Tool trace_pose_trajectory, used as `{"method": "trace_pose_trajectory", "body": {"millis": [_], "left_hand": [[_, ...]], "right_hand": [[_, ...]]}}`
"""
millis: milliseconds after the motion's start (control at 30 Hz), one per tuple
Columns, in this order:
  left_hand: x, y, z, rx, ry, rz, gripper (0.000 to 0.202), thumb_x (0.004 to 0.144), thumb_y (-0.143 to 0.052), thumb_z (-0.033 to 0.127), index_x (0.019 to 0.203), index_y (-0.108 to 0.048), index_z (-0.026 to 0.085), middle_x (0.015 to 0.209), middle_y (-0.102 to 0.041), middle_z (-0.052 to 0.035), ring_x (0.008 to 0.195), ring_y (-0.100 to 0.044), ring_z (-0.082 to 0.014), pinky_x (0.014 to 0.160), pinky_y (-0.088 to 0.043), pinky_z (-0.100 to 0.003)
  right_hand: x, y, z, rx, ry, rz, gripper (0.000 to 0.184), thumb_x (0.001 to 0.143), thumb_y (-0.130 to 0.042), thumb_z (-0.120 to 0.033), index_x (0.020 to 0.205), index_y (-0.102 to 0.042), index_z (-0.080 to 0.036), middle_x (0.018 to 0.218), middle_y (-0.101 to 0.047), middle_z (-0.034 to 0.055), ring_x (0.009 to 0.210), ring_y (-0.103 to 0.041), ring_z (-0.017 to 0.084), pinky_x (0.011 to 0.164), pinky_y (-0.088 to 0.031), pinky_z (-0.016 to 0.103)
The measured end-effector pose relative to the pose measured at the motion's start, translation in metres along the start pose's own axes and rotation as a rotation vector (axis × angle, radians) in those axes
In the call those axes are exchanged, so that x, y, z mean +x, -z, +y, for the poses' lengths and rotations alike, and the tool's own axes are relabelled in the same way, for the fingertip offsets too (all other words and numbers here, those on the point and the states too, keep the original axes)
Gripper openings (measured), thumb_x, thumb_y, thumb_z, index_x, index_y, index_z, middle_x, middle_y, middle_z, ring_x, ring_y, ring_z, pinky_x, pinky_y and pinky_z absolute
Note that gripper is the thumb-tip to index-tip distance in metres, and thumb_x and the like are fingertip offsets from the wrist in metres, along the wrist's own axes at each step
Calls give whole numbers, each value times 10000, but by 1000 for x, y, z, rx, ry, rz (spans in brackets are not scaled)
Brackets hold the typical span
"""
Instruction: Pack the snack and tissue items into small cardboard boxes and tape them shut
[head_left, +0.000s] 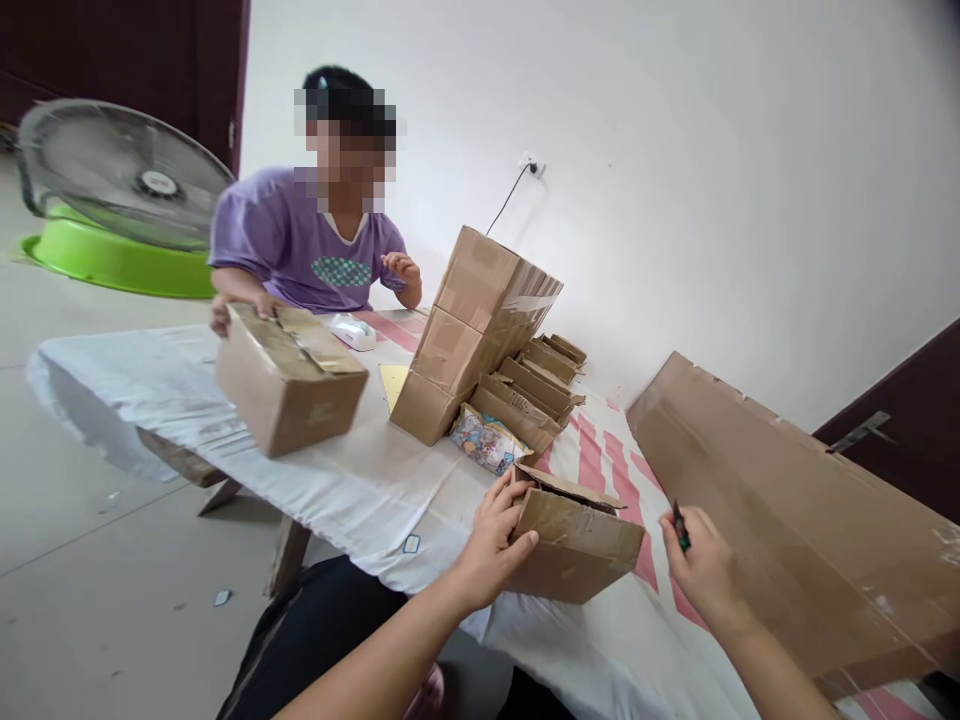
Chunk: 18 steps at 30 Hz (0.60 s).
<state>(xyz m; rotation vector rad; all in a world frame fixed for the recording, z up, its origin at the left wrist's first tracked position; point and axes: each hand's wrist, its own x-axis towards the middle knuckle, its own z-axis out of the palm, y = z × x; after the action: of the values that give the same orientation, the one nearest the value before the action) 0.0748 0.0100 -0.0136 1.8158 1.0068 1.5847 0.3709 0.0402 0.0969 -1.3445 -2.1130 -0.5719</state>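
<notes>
A brown cardboard box [574, 545] sits tilted at the near side of the table, its top flaps slightly parted. My left hand [499, 530] grips its left corner, with fingers over the top edge and thumb on the side. To the right of that box, and apart from it, my right hand [701, 560] is closed around a small knife [680, 527] with a dark pointed tip and a bit of green showing. A printed plastic packet [489, 440] lies just behind the box.
Stacked closed boxes [457, 340] and a row of open boxes [529, 395] stand mid-table. Across the table, a person in purple [300, 240] holds another box [292, 380]. A large cardboard carton [787, 520] stands at right. A fan [135, 170] is at far left.
</notes>
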Motion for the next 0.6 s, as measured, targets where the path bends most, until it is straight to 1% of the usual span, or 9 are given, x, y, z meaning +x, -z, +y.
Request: {"method": "trace_pose_trajectory", "body": {"millis": [67, 167, 233, 300, 333, 400, 467, 533, 600], "left_hand": [[-1, -2, 0, 8, 8, 12, 413, 906, -494, 479, 1209, -648, 245, 1416, -478, -103, 1440, -185, -374, 1140, -226, -601], [-3, -5, 3, 49, 24, 44, 395, 908, -500, 451, 1211, -632, 235, 1402, -480, -120, 1424, -221, -380, 1121, -250, -612], [-7, -8, 7, 115, 0, 73, 347, 896, -534, 446, 1152, -654, 244, 1408, -462, -117, 1415, -222, -392, 1102, -265, -623], [-13, -10, 14, 213, -83, 113, 278, 876, -582, 432, 1074, -677, 260, 1405, -447, -101, 1408, -211, -398, 1087, -269, -626], [-16, -12, 18, 263, -144, 131, 262, 864, -603, 423, 1063, -677, 269, 1390, -450, -97, 1399, -216, -397, 1079, -272, -625], [-22, -16, 26, 341, -267, 155, 301, 843, -631, 412, 1109, -651, 273, 1338, -472, -105, 1367, -254, -390, 1059, -291, -615], [-27, -21, 34, 377, -358, 202, 317, 844, -626, 342, 1146, -620, 244, 1262, -511, -120, 1317, -319, -366, 1032, -330, -576], [-31, -28, 40, 389, -428, 281, 289, 851, -569, 193, 1138, -606, 208, 1162, -568, -118, 1234, -408, -319, 995, -364, -509], [-35, -35, 46, 385, -481, 313, 319, 828, -490, 70, 1100, -607, 188, 1041, -629, -94, 1106, -494, -262, 933, -379, -441]], "right_hand": [[-38, -12, 33, -16, -107, -98, 260, 901, -434, -393, 718, -531, -235, 671, -615, 35, 575, -608, 207, 525, -453, 312], [-104, -38, 72, 59, -173, -266, 246, 846, -445, -342, 631, -522, -251, 568, -625, 24, 511, -616, 235, 490, -437, 327], [-141, -54, 90, 138, -228, -395, 220, 792, -463, -332, 595, -525, -256, 555, -640, 20, 526, -635, 253, 517, -455, 349], [-165, -65, 102, 220, -346, -510, 194, 740, -496, -372, 592, -530, -253, 572, -658, 18, 565, -650, 254, 567, -479, 356], [-170, -69, 106, 244, -409, -568, 189, 712, -512, -393, 592, -530, -248, 589, -665, 20, 595, -655, 248, 598, -486, 350], [-172, -72, 114, 254, -501, -669, 194, 662, -535, -415, 592, -522, -235, 622, -667, 24, 654, -648, 232, 647, -484, 326], [-166, -72, 119, 236, -530, -726, 184, 622, -549, -406, 591, -513, -228, 634, -656, 19, 680, -626, 218, 661, -468, 308], [-155, -70, 118, 214, -534, -744, 173, 582, -578, -390, 600, -524, -226, 617, -636, 1, 664, -605, 207, 643, -456, 302], [-143, -67, 112, 176, -547, -721, 179, 539, -615, -379, 624, -561, -230, 567, -604, -23, 619, -592, 203, 606, -449, 302]]}}
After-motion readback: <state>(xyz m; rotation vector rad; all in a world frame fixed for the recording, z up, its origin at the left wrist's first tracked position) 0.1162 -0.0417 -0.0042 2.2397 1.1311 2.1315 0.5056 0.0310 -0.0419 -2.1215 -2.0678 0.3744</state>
